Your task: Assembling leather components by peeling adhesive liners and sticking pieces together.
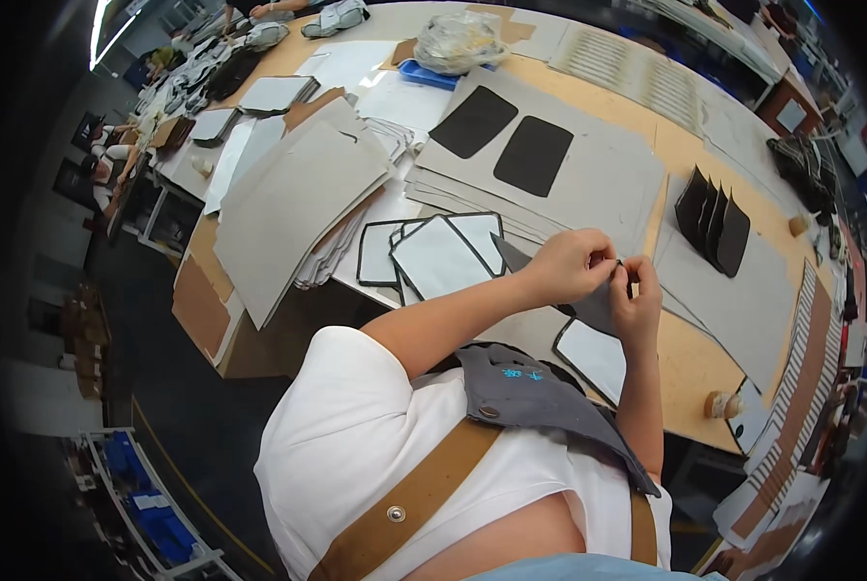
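Note:
Over the near part of the table, my left hand (pixel 571 267) and my right hand (pixel 635 298) meet with their fingertips pinched together at the edge of a dark grey panel (pixel 596 308). The panel hangs below the fingers and also shows left of my left wrist; my hands and forearm hide much of it. A small dark bit shows between the fingertips, too small to name. Left of my left forearm lie several overlapping white panels with black edging (pixel 441 254). Another white, black-edged panel (pixel 593 356) sits by the table's near edge, beside my right forearm.
Two black panels (pixel 533 155) lie on stacked grey sheets (pixel 608 198). Several black panels (pixel 712 223) stand bent on the right. A large grey sheet stack (pixel 303 184) overhangs the left edge. A small jar (pixel 722 405) stands near right; a plastic bag (pixel 458 44) sits far back.

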### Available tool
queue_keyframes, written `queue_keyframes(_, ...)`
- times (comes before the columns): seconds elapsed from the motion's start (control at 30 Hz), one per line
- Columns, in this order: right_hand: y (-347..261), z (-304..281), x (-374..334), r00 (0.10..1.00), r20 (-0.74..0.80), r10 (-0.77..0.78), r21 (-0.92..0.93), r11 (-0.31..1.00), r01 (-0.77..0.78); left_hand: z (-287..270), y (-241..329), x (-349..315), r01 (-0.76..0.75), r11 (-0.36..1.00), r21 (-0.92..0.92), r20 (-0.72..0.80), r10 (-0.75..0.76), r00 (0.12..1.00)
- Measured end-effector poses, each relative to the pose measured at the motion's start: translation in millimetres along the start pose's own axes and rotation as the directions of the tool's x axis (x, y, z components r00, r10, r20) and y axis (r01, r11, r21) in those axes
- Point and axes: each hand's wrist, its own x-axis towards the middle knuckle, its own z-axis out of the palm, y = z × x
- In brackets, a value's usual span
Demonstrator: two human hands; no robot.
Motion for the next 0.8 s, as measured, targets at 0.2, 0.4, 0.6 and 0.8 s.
queue_keyframes(0.2, 11.1, -22.4, -10.8, 0.932, 0.252, 0.260, 0.096, 0.952, -0.292, -29.9, 1.0, 11.0, -0.041, 0.988, -0.146, -0.192, 0.013, 0.981)
queue_keyframes(0.4, 26.9, -14.4, -22.9, 0.956, 0.218, 0.198, 0.470, 0.837, -0.280, -40.7, 11.2, 17.7, -0.085, 0.844, -0.530, -0.247, -0.057, 0.967)
queue_keyframes(0.6, 6.6, -9.6, -30.5, 0.999, 0.034, 0.036, 0.090, 0.995, -0.039, -55.7, 8.6, 27.1, -0.040, 0.604, -0.796, -0.228, -0.237, 0.944)
queue_keyframes(0.8, -33.1, -42.2, -28.9, 0.970, 0.204, -0.132, 0.239, 0.968, 0.081, -41.2, -37.7, 36.8, 0.189, 0.496, -0.848, -0.108, -0.509, 0.854)
